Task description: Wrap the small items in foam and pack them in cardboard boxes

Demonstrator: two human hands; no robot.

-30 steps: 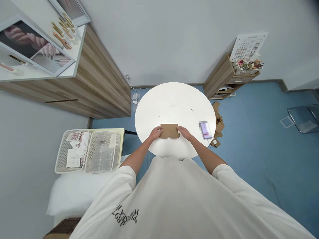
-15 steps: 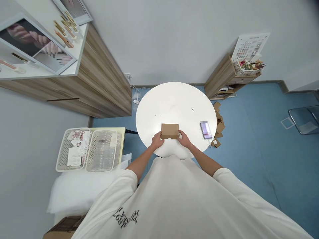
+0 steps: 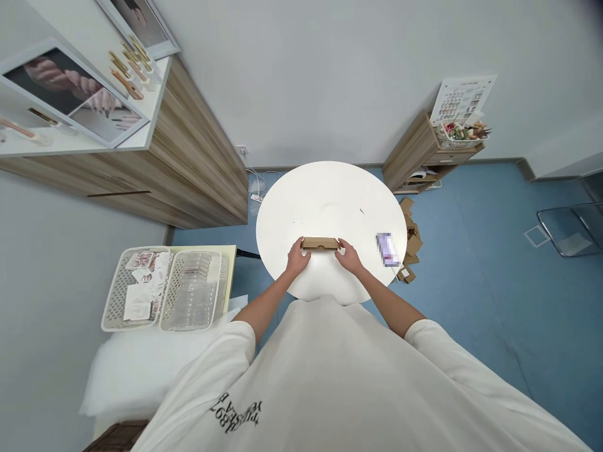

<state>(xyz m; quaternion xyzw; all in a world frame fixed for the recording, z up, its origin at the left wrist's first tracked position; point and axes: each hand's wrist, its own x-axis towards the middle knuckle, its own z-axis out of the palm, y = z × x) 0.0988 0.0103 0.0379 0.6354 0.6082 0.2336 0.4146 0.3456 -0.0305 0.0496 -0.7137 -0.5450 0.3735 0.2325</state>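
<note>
A small brown cardboard box [image 3: 320, 243] is held between my two hands over the near half of the round white table [image 3: 330, 194]. Its narrow side with a half-round notch faces me, and the lid looks closed. My left hand [image 3: 296, 258] grips the left end, thumb toward me and fingers behind. On the right end, my right hand [image 3: 348, 256] holds in the same way. Whether the box touches the table top cannot be made out. To the right lies a phone with a blurred screen [image 3: 388, 249], near the table's edge.
Left of me, two white plastic baskets [image 3: 107, 307] hold cards, packets and clear plastic cases. Flat cardboard boxes [image 3: 412, 242] are piled on the floor right of the table. A wooden cabinet [image 3: 202, 157] stands at left, a small shelf unit [image 3: 409, 154] at the back right.
The box has tilted, so its broad top is turned away and its narrow notched side now shows. Both hands have stayed on its ends. The whole view has shifted slightly.
</note>
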